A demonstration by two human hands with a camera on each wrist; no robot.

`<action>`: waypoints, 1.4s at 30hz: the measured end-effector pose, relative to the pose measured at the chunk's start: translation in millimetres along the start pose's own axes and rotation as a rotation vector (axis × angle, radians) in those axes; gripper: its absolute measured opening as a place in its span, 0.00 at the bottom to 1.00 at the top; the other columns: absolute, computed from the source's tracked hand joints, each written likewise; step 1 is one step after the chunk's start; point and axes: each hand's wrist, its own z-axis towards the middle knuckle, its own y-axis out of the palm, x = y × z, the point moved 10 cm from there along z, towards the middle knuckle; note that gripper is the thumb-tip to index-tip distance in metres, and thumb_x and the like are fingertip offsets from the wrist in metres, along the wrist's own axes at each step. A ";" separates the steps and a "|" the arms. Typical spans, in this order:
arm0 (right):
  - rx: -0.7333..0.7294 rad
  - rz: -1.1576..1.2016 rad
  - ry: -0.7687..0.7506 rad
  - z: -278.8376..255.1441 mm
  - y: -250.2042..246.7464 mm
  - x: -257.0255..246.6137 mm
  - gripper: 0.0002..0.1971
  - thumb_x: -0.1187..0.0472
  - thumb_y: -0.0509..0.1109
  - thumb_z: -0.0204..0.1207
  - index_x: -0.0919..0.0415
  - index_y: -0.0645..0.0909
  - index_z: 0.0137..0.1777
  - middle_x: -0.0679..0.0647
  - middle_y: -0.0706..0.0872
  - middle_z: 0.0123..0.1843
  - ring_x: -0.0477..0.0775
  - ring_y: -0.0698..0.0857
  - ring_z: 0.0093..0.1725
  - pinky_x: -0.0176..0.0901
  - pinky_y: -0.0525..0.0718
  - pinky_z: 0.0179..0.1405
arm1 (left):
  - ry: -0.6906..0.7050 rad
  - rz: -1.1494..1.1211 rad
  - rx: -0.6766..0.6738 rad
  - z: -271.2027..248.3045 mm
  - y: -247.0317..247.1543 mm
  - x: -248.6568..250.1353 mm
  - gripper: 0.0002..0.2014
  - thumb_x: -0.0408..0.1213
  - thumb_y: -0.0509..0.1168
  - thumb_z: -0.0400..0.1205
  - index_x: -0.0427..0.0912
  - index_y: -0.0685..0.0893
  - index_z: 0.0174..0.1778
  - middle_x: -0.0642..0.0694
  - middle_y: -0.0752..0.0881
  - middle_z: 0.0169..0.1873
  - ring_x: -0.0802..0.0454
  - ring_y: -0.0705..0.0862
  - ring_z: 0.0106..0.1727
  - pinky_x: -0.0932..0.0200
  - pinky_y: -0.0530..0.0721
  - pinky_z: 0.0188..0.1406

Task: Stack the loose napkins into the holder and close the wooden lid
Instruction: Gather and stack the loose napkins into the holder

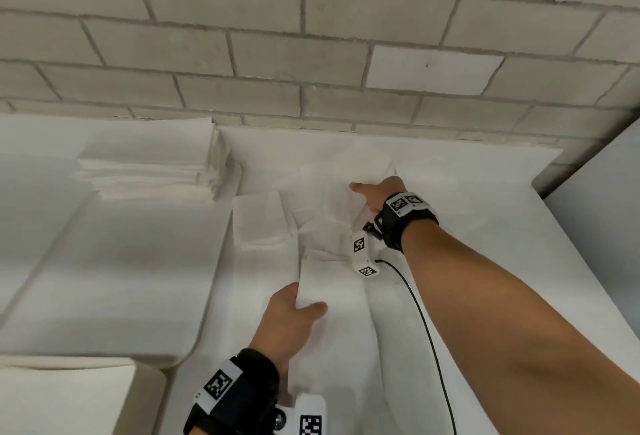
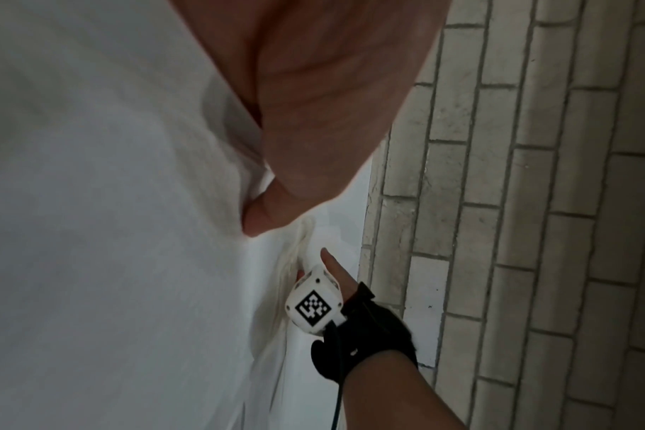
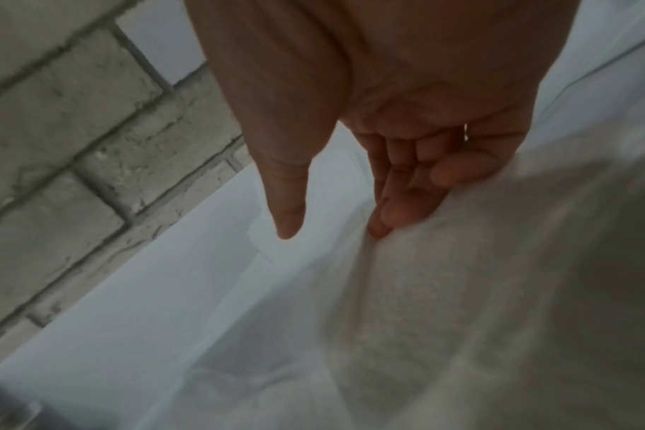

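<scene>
Loose white napkins lie rumpled on a white tabletop [image 1: 485, 261]. My left hand [image 1: 308, 303] pinches the near edge of one long napkin [image 1: 332, 282], thumb on top and fingers hidden beneath. In the left wrist view the thumb [image 2: 276, 212] presses into that napkin [image 2: 111, 203]. My right hand [image 1: 367, 195] reaches further back. Its straight fingers [image 3: 405, 203] lie against another napkin [image 3: 461, 261], which hides them in the head view, and its thumb [image 3: 288, 221] stands apart. A folded napkin [image 1: 259, 223] lies to the left. No holder or wooden lid is recognisable.
A thick pile of white napkins [image 1: 149, 171] sits at the back left on a large white slab [image 1: 104, 278]. A grey brick wall [image 1: 311, 36] bounds the tabletop behind. A black cable [image 1: 426, 330] runs from my right wrist toward me.
</scene>
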 end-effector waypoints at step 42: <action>-0.543 0.687 -0.186 -157.5 -6.6 14.3 0.06 0.69 0.69 0.79 0.68 0.89 0.51 0.59 0.93 0.50 0.54 0.92 0.47 0.44 0.90 0.51 | -0.064 -0.131 0.024 -6.6 -2.3 6.8 0.10 0.24 0.62 0.85 0.30 0.86 0.58 0.37 0.93 0.44 0.39 0.92 0.44 0.47 0.90 0.45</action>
